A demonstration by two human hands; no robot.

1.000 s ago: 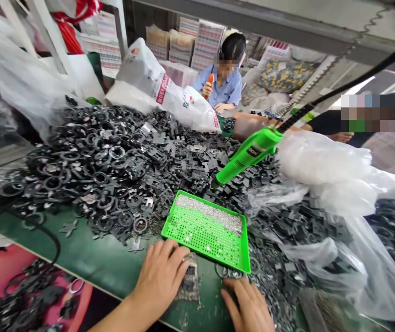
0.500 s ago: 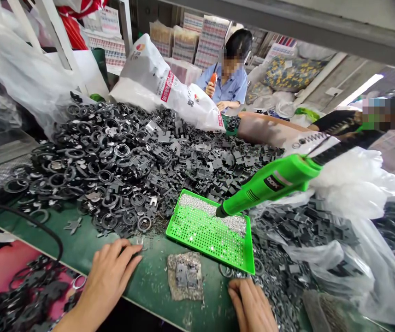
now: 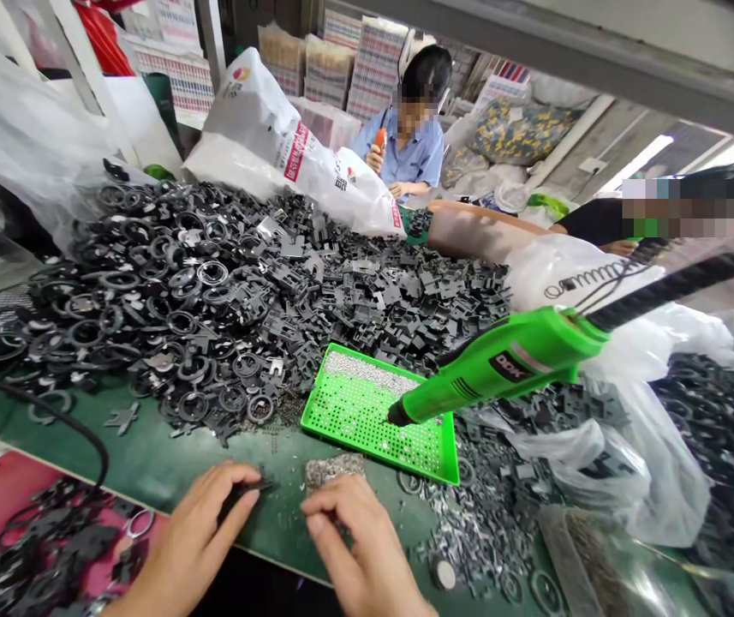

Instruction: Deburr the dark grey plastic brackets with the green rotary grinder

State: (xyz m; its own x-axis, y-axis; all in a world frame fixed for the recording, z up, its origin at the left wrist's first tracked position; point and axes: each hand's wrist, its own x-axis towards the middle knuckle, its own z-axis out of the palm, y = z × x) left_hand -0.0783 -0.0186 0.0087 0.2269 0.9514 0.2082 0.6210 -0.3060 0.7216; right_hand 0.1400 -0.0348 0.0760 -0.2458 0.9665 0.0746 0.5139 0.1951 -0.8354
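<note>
Here at the green bench mat, the left hand had its fingers curled shut on a small dark part, which was mostly buried behind them, with only a thin tip poking out toward the right hand. Its full shape? Impossible to make out from there. The right hand's thumb and forefinger were pinched nearly together just beside that tip, and whether they had hold of anything, you simply couldn't tell. Both wrists ran off the bottom of the frame.

Just beyond the right fingertips lay a patch of silvery crystals (tiny glints, far too small to count). Past the left fingers rose a huge heap of dark grey rings and clip-shaped parts, and the dark part in the left hand matched that heap's colour. Ahead of the right fingers sat a bright green perforated tray, with more crystals banked along its far side. Over that tray hung the tip of a green corded handheld tool, its grip touched by neither hand. Far beyond the fingers, a co-worker held an orange tool.
</note>
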